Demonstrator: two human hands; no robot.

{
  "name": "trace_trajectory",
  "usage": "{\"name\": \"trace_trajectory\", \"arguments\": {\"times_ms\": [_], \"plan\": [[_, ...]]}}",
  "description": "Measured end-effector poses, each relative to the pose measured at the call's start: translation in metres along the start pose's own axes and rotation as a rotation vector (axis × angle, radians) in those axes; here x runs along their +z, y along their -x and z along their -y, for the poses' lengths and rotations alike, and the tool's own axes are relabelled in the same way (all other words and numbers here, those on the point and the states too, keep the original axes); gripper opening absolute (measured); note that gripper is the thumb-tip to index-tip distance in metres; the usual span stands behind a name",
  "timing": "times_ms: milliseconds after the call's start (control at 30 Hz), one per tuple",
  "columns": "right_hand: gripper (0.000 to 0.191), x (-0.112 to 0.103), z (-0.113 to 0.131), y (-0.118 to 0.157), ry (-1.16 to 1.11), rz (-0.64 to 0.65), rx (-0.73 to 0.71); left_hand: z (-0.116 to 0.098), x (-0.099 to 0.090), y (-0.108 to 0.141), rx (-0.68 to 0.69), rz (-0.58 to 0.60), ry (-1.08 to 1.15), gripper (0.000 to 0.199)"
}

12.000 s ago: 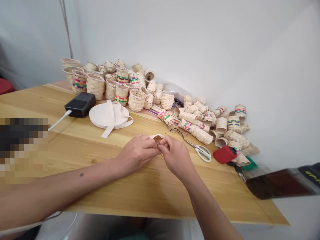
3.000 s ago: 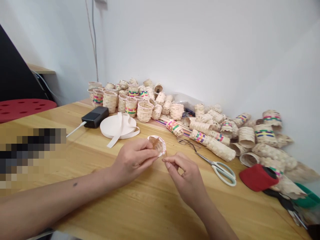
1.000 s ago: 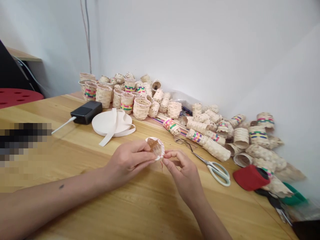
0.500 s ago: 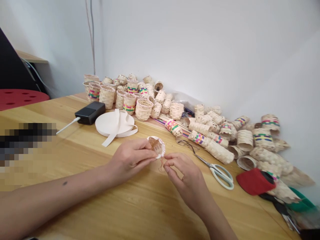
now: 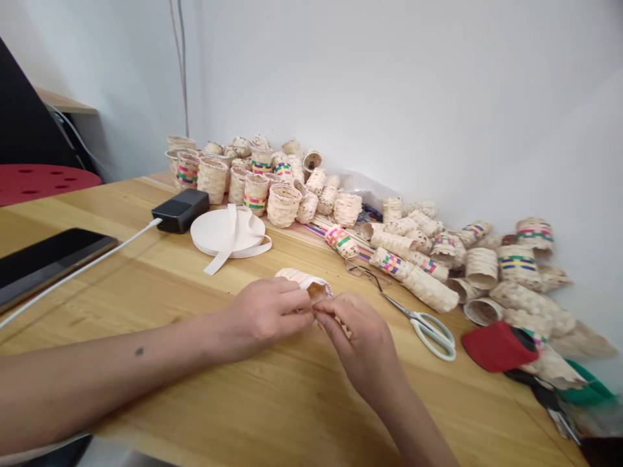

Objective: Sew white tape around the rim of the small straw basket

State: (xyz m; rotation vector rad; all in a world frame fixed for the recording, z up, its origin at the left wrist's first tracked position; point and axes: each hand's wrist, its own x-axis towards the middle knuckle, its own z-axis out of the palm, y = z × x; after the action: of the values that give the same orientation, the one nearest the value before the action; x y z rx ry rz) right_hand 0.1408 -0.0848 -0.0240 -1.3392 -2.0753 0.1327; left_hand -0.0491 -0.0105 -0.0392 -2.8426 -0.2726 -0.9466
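A small woven bamboo basket (image 5: 291, 275) lies on its side, its white-bound rim and open mouth turned toward my right hand. My left hand (image 5: 267, 314) is closed on the basket's near side, fingers over the rim. At the lower edge of the mouth, my right hand (image 5: 357, 337) pinches with thumb and forefinger, close to my left fingertips. A bit of reddish thread shows faintly at this pinch; most of it is hidden by the fingers.
Many woven baskets (image 5: 283, 206) line the wall. Scissors (image 5: 431, 334) and eyeglasses (image 5: 372, 275) lie to the right, beside a red cloth item (image 5: 499, 347). Left are a roll of white tape (image 5: 209, 237), a black charger box (image 5: 182, 211) with a cable, and a phone (image 5: 53, 259).
The basket has turned so that its side shows and its mouth faces right. My hands have come together at the rim. The hanging thread is now mostly hidden. The view has shifted slightly.
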Motion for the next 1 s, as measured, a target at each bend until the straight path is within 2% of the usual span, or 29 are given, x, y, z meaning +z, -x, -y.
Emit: {"name": "trace_trajectory", "arguments": {"times_ms": [233, 300, 400, 600, 767, 900, 1000], "plan": [[0.015, 0.001, 0.002, 0.002, 0.091, 0.065, 0.062, -0.002, 0.002, -0.002, 0.057, 0.060, -0.065, 0.034], [0.015, 0.002, 0.004, 0.002, 0.117, 0.051, 0.087, -0.002, 0.002, -0.003, 0.056, 0.057, -0.068, 0.037], [0.013, 0.003, 0.006, 0.002, 0.069, -0.015, 0.103, -0.001, 0.001, -0.005, 0.047, -0.008, -0.064, 0.037], [0.012, 0.001, 0.008, 0.000, -0.066, -0.146, -0.013, 0.000, -0.002, -0.006, 0.037, -0.106, -0.048, 0.024], [0.012, 0.003, 0.006, 0.000, -0.062, -0.171, -0.090, -0.004, -0.002, -0.007, -0.002, -0.128, 0.014, 0.024], [0.016, 0.007, 0.007, 0.001, 0.008, -0.154, 0.080, -0.009, -0.003, -0.009, 0.021, -0.092, 0.010, 0.033], [0.018, 0.010, 0.010, 0.002, -0.028, -0.140, 0.197, -0.011, -0.004, -0.010, 0.036, -0.069, 0.007, 0.038]]}}
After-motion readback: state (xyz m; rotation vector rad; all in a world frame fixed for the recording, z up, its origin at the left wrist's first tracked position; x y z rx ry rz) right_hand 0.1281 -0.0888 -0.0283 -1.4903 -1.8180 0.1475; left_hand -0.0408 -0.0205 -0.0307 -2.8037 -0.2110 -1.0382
